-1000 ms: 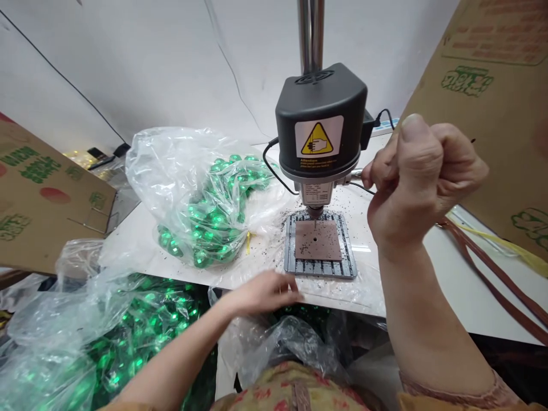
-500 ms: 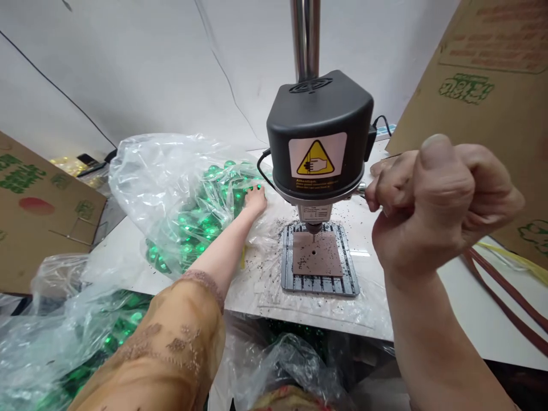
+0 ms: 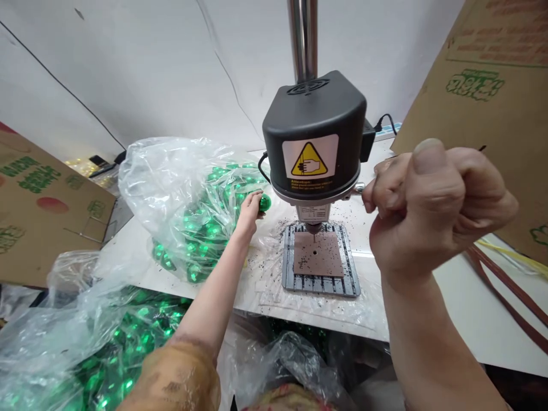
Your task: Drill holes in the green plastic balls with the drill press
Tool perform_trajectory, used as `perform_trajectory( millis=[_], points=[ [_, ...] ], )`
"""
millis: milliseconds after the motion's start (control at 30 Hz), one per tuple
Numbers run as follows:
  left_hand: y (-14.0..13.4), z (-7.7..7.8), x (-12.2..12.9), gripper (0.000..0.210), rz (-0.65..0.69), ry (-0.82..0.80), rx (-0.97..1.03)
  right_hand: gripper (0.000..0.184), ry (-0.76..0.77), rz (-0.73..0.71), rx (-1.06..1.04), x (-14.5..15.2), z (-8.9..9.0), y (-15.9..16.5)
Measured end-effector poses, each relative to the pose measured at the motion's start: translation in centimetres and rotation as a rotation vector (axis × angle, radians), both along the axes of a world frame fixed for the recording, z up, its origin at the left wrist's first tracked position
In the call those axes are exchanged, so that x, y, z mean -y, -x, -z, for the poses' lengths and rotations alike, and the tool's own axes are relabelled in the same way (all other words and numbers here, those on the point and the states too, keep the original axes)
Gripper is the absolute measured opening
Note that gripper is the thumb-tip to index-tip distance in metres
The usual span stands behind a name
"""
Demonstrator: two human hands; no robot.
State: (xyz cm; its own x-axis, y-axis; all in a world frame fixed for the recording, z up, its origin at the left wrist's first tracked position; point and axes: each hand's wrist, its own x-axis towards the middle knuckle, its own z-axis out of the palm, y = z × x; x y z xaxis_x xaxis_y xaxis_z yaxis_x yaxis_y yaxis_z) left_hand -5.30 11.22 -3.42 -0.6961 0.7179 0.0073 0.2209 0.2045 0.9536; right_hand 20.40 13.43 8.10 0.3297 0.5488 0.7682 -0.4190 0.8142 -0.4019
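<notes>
My left hand (image 3: 250,212) is closed on a shiny green ball (image 3: 265,202), just beside the mouth of a clear plastic bag (image 3: 148,171) full of such balls. My right hand (image 3: 436,205) is wrapped round the feed handle (image 3: 358,188) of a small black bench drill press (image 3: 314,125); most of the handle is hidden by the fingers. Under the drill chuck (image 3: 314,227) a brown square board (image 3: 319,265) with a dark hole lies on the slotted grey base plate (image 3: 351,285). Dark shavings are scattered over both.
A second bag of green balls (image 3: 128,348) sits lower left, below the table edge. Cardboard boxes stand at left (image 3: 51,228) and right (image 3: 475,125). The steel column (image 3: 305,40) rises behind the drill head. Brown straps (image 3: 509,291) lie on the right of the white table (image 3: 454,319).
My left hand has come out of the bag towards me with a green ball in it. My right hand stays at the drill handle. The view has shifted slightly.
</notes>
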Motion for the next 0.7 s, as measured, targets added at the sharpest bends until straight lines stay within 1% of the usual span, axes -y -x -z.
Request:
perform_trajectory(
  millis=[100,167,233,300,367,467,567,633,700],
  points=[
    [-2.1,-0.7,3.6,0.042,0.004,-0.153,0.288,0.054,0.017,-0.03,0.018,0.1,0.1,-0.1],
    [-3.8,-1.2,5.7,0.047,0.071,-0.272,0.459,0.054,0.036,-0.039,0.025,0.3,0.1,-0.1],
    [-5.5,-1.4,7.3,0.052,0.154,-0.307,0.552,0.053,0.046,-0.042,0.017,0.5,0.1,-0.1],
    [-6.9,-1.0,8.2,0.059,0.215,-0.279,0.607,0.05,0.044,-0.046,0.012,0.6,0.1,-0.1],
    [-8.0,-0.2,8.6,0.066,0.248,-0.225,0.57,0.049,0.053,-0.053,0.023,0.5,0.1,-0.2],
    [-9.3,1.1,8.8,0.072,0.278,-0.153,0.368,0.051,0.06,-0.071,0.048,0.4,0.2,-0.3],
    [-10.1,1.9,8.6,0.065,0.328,-0.141,0.211,0.051,0.052,-0.071,0.068,0.3,0.3,-0.4],
    [-10.3,2.3,8.3,0.06,0.392,-0.112,0.161,0.051,0.053,-0.048,0.088,0.4,0.3,-0.4],
    [-10.3,2.6,7.9,0.062,0.454,-0.077,0.142,0.052,0.053,-0.028,0.104,0.4,0.3,-0.4]
  ],
)
